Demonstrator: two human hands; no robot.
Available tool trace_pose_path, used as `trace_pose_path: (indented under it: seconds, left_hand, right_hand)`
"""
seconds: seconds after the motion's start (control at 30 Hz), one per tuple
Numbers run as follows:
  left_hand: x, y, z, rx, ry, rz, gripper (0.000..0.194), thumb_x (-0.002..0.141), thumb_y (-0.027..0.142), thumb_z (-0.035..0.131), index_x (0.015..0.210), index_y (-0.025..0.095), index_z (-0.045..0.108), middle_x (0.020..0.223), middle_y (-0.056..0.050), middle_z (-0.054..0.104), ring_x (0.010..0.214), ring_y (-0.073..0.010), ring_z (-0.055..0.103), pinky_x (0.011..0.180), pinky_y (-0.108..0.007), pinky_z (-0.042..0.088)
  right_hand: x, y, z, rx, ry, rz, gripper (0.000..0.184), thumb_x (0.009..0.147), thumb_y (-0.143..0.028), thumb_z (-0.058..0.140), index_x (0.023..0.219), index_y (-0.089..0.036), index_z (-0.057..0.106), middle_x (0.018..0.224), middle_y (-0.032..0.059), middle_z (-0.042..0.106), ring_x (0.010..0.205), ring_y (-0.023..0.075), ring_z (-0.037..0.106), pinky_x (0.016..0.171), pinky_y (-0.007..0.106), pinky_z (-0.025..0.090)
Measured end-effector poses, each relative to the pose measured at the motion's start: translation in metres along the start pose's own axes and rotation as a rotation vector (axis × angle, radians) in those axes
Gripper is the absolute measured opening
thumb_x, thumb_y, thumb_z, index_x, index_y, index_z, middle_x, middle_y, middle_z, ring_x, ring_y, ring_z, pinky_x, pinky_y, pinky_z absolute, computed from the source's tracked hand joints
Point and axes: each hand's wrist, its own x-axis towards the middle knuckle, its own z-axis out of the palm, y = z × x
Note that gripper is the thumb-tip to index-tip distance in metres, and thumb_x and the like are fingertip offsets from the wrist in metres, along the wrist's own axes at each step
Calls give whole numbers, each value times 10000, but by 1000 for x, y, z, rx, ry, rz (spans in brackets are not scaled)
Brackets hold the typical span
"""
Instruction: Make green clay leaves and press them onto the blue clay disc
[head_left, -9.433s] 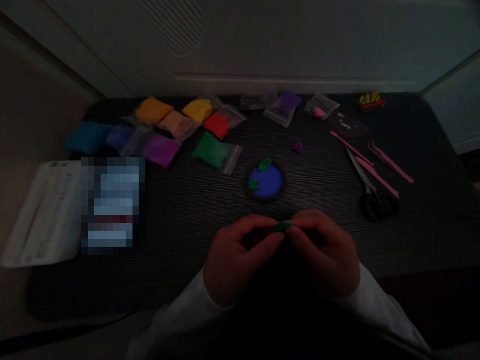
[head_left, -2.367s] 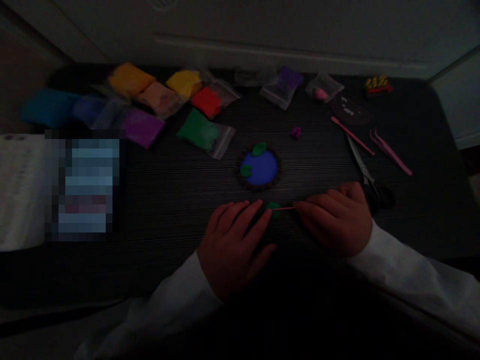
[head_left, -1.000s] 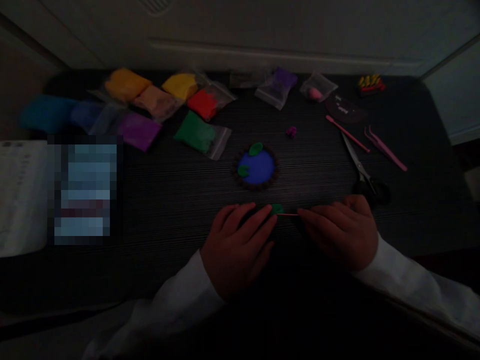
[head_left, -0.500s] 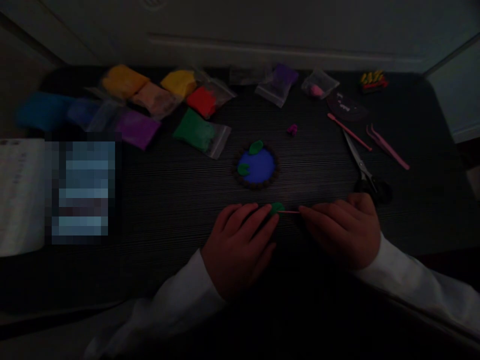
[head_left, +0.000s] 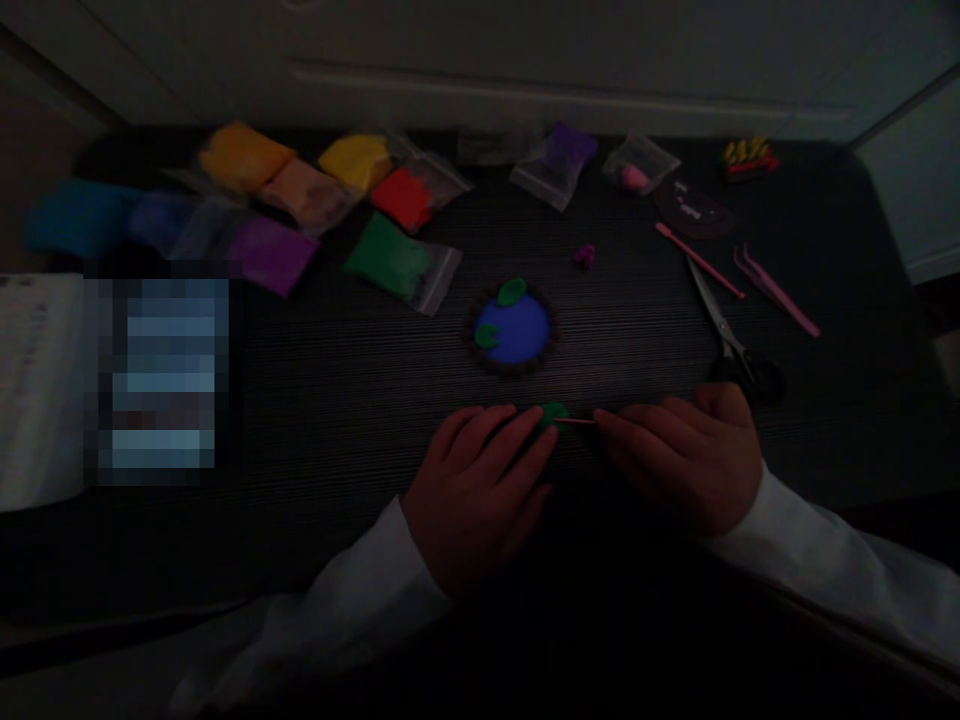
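A small green clay piece (head_left: 553,412) lies on the dark table near its front. My left hand (head_left: 480,490) rests flat beside it, fingertips touching its left side. My right hand (head_left: 686,455) pinches a thin pink stick tool (head_left: 576,421) whose tip reaches the green piece. Further back sits a round blue clay disc (head_left: 515,328) with a dark beaded rim and two green leaves on it.
Several bags of coloured clay (head_left: 390,262) lie at the back left. A tiny purple clay bit (head_left: 585,256), scissors (head_left: 724,330), pink tweezers (head_left: 776,292) and another pink tool (head_left: 697,260) lie to the right. A white booklet (head_left: 37,385) lies at the left.
Long ago both hands held the green piece up off the table; it now lies on the table and my right hand holds the stick. Over the last second almost nothing has moved.
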Motion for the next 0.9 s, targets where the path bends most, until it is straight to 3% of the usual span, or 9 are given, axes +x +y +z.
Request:
trace_pose_path:
  seconds: [0.67, 0.9]
  left_hand:
    - [2, 1, -1, 4, -11, 20, 420, 767, 275, 482, 1179, 192, 465, 1228, -59, 491, 1103, -248, 409, 909, -433, 339]
    - [3, 2, -2, -3, -27, 40, 426, 774, 267, 474, 1195, 211, 449, 1255, -52, 465, 1107, -256, 398, 906, -444, 334]
  right_hand:
    - [-13, 14, -3, -22, -37, 18, 192, 753, -275, 554, 933, -225, 598, 757, -10, 669, 616, 112, 531, 654, 332, 237]
    - [-2, 16, -7, -12, 34, 23, 200, 739, -275, 568, 936, -249, 585, 779, -21, 669, 606, 119, 519, 667, 347, 237]
